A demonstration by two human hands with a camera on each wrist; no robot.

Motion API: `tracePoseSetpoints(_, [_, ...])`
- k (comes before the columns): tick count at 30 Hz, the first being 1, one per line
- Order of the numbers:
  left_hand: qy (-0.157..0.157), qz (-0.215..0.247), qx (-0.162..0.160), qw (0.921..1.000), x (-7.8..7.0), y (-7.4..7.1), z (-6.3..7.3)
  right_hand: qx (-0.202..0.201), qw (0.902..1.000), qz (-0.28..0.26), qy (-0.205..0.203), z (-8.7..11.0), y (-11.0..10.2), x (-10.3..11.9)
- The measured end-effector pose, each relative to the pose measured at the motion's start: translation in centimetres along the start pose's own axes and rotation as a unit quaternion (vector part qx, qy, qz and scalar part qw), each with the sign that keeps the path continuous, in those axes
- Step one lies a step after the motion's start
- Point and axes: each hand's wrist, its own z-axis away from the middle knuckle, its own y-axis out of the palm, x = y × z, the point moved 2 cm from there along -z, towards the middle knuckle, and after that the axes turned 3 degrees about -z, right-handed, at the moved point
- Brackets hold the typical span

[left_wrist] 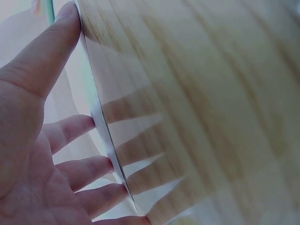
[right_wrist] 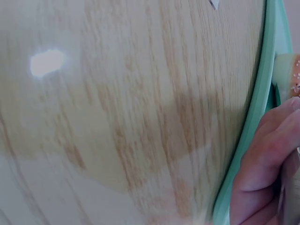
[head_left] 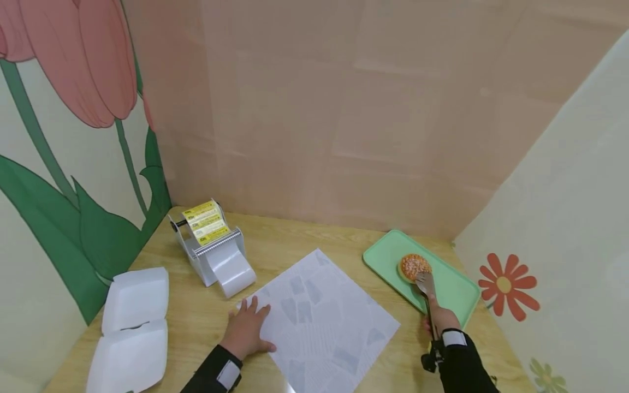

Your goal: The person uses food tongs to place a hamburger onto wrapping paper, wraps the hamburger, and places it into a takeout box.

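Two-handed work at a wooden worktop (head_left: 304,230); clock directions are taken from the centre of the printed paper sheet (head_left: 314,297) as seen in the head view. The sheet lies turned like a diamond, one corner toward 12 o'clock. At 9 o'clock the left hand (head_left: 245,332) rests on the sheet's corner, its grip apart: the fingers are spread, and the left wrist view shows thumb and fingertips at the sheet's edge. At 3 o'clock the right hand (head_left: 442,317) has its grip clamped on a metal utensil (head_left: 426,284), the fingers curled round it. The utensil's slotted end meets a seeded bun (head_left: 411,265) at the bun's 5 o'clock side; whether it grasps the bun or merely overlaps it cannot be told. The bun sits on a light green tray (head_left: 454,292), which lies slantwise between 2 and 3 o'clock, just apart from the sheet. At 10 o'clock stands a label dispenser (head_left: 194,256) bearing yellow printed labels (head_left: 206,222), a white strip (head_left: 233,273) curling from its front. Beyond the left hand at 9 o'clock, a white clamshell container (head_left: 137,299) lies open, lid part toward 12 o'clock. A red flower (head_left: 505,284) decorates the wall at 3 o'clock.
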Motion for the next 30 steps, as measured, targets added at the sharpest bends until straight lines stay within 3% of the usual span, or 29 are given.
tracePoseSetpoints(6, [0.002, 0.002, -0.006, 1.0000, -0.2, 0.0, 0.4, -0.003, 0.9999, -0.014, -0.005, -0.1, 0.4, -0.7])
tracePoseSetpoints(17, [0.002, 0.009, -0.011, 0.9999, -0.1, 0.0, 0.5, 0.034, 0.9969, -0.070, 0.009, 0.3, 0.7, -1.3])
tracePoseSetpoints(30, [-0.003, -0.001, -0.006, 1.0000, -0.2, -0.2, 0.3, 0.023, 0.9985, -0.037, 0.032, 0.9, 1.1, -1.0])
